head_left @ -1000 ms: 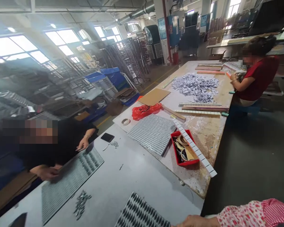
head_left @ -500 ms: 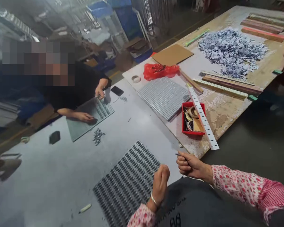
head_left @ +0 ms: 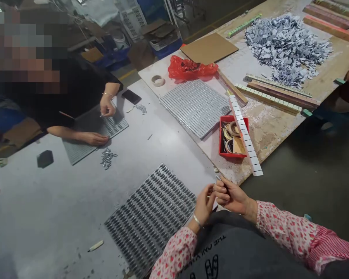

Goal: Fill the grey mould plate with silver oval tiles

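My right hand (head_left: 234, 197) is closed, with a small grey pointed piece (head_left: 218, 178) pinched between thumb and forefinger. Right beside it, fingertips against its curled fingers, is my left hand (head_left: 204, 205); its fingers are bent together and whatever they hold is hidden. Just left of both hands lies a panel (head_left: 151, 217) covered in rows of dark, leaf-shaped pieces. A pale marker-like stick (head_left: 95, 245) rests on the white table (head_left: 55, 209) left of the panel.
Across the table a person (head_left: 84, 85) works at a partly covered panel (head_left: 75, 153) near loose pieces (head_left: 107, 158). To the right stand a red box (head_left: 221, 149) of tape rolls, a striped panel (head_left: 192, 106), a long white strip (head_left: 246, 135) and a heap of chips (head_left: 287, 48).
My left hand has moved from the panel's edge up to my right hand and now touches it. My right hand still pinches the small piece. The view has shifted slightly.
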Motion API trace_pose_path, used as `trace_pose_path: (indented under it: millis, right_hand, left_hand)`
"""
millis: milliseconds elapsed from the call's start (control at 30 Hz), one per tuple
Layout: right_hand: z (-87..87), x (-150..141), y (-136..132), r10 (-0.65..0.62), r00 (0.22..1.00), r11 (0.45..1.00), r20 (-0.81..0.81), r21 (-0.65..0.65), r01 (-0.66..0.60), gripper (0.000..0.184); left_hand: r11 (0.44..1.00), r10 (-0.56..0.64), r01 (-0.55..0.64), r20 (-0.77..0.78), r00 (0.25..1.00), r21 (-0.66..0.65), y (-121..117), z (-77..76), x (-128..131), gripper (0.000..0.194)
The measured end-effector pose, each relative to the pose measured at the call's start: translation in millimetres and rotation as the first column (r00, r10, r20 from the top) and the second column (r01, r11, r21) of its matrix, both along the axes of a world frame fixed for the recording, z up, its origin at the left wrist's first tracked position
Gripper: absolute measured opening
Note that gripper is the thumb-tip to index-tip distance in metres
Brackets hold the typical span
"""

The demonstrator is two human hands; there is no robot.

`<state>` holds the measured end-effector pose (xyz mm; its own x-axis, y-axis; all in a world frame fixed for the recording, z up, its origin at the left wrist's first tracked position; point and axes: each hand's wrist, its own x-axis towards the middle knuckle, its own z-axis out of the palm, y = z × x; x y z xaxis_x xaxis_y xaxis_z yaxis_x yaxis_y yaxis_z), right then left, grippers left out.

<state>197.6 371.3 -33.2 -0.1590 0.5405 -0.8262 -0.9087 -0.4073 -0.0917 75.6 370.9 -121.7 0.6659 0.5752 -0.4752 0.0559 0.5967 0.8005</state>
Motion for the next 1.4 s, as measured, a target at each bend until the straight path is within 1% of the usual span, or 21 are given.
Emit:
trace_pose_path:
  millis: [67,133,200,267,333,433,500,533,567,633,833,1033,1200,1400]
  right_hand:
    - [2.2,-2.1,-0.7,0.013,1.0,1.0,-0.019,0.016,-0.013,0.035]
    - [3.6,-5.2,-1.8,0.059,0.998,0.998,-0.009,0.032,-0.058,0.034]
    - [4.5,-9.2,-2.9,0.151,0.987,0.987,0.059,0.049,-0.154,0.034]
    - [4.9,-13.1,-4.2,0.273,0.943,0.955,0.189,0.068,-0.29,0.035]
    - [5.2,-15.8,-5.5,0.391,0.856,0.898,0.338,0.061,-0.435,0.038]
    - [5.8,-16.5,-7.2,0.541,0.67,0.778,0.508,0.0,-0.628,0.043]
    - [6.5,-15.6,-8.0,0.601,0.559,0.698,0.571,-0.035,-0.715,0.046]
    - [7.0,-15.2,-8.2,0.615,0.527,0.672,0.587,-0.041,-0.74,0.047]
    - [7.5,-14.9,-8.6,0.624,0.511,0.656,0.591,-0.042,-0.753,0.047]
    - [8.1,-14.7,-9.4,0.635,0.514,0.649,0.577,-0.037,-0.76,0.047]
    - [5.4,-15.7,-12.3,0.632,0.587,0.692,0.506,-0.026,-0.722,0.048]
    - [1.7,-17.2,-11.5,0.627,0.622,0.719,0.469,-0.041,-0.694,0.046]
    - [-5.9,-18.4,-13.5,0.634,0.606,0.717,0.48,-0.071,-0.694,0.045]
    - [-9.9,-23.0,-11.4,0.672,0.557,0.67,0.488,-0.081,-0.738,0.044]
  left_hand:
    - [0.996,0.069,-0.07,-0.032,0.997,-0.057,11.4,6.5,-10.3,0.032]
    - [0.986,0.127,-0.132,-0.049,0.991,-0.107,26.0,18.9,-20.1,0.031]
    - [0.978,0.162,-0.167,-0.045,0.986,-0.126,39.0,34.1,-26.6,0.03]
    - [0.974,0.184,-0.187,-0.035,0.982,-0.13,47.0,47.4,-29.9,0.03]
    - [0.976,0.183,-0.185,-0.029,0.983,-0.113,49.5,55.8,-31.6,0.028]
    - [0.982,0.171,-0.174,-0.051,0.984,-0.068,47.2,59.7,-34.4,0.025]
    - [0.982,0.175,-0.18,-0.069,0.982,-0.065,44.6,59.7,-36.7,0.023]
    - [0.98,0.181,-0.186,-0.074,0.981,-0.073,43.4,59.7,-37.8,0.023]
    - [0.978,0.187,-0.193,-0.078,0.979,-0.082,42.3,59.8,-38.8,0.022]
    - [0.973,0.2,-0.208,-0.084,0.976,-0.103,40.0,60.1,-40.4,0.022]
    - [0.953,0.261,-0.273,-0.103,0.96,-0.128,30.2,57.1,-44.3,0.021]
    - [0.908,0.347,-0.366,-0.124,0.93,-0.203,20.5,52.9,-46.6,0.019]
    - [0.844,0.432,-0.459,-0.157,0.888,-0.278,13.8,51.5,-47.9,0.018]
    - [0.797,0.471,-0.504,-0.179,0.864,-0.334,8.1,54.6,-51.1,0.017]
